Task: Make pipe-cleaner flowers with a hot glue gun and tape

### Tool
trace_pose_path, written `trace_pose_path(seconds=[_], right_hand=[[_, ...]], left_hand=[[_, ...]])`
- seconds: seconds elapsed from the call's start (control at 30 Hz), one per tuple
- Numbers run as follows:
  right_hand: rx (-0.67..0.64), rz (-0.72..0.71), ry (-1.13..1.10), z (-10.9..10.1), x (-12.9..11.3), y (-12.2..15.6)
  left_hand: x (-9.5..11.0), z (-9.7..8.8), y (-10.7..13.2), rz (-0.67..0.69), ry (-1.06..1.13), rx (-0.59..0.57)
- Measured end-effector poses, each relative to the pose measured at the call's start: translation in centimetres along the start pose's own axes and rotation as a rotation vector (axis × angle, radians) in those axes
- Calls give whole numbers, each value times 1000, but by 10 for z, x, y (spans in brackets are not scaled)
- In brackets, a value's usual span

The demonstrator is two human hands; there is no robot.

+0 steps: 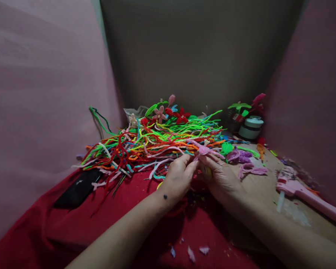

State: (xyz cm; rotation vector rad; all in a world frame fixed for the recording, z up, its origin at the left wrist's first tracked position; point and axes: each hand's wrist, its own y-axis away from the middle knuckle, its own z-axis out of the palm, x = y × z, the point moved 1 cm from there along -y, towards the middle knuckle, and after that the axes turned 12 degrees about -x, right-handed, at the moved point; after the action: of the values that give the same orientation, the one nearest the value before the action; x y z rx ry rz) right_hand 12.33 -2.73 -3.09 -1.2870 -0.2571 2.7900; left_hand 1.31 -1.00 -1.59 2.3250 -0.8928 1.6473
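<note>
Between my two hands is a pink pipe-cleaner flower (pixel 204 150) with a pale tuft at its top and petals reaching out to the sides. My left hand (pixel 179 175) pinches it from the left, thumb and fingers pressed together. From the right, my right hand (pixel 220 175) grips it with the thumb near its base. Something yellow shows in part under the right fingers; I cannot make out what it is. Just behind the hands lies a large heap of coloured pipe cleaners (pixel 156 138), mostly green, red, orange and pink.
A pink glue gun (pixel 302 188) lies on a cardboard sheet (pixel 257 190) at right, near purple pipe-cleaner pieces (pixel 242 155). Finished flowers (pixel 182 116) top the heap. A light blue jar (pixel 251 127) stands at back right, a black pouch (pixel 77 188) at left. Pink walls flank both sides.
</note>
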Motion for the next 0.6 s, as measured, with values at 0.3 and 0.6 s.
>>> trace_pose_path(seconds=[0.3, 0.6], right_hand=[[3, 21, -105, 3, 0, 1], [-21, 112, -220, 3, 3, 1]], left_hand=[[1, 4, 5, 133, -267, 127], [-5, 8, 10, 354, -624, 181]])
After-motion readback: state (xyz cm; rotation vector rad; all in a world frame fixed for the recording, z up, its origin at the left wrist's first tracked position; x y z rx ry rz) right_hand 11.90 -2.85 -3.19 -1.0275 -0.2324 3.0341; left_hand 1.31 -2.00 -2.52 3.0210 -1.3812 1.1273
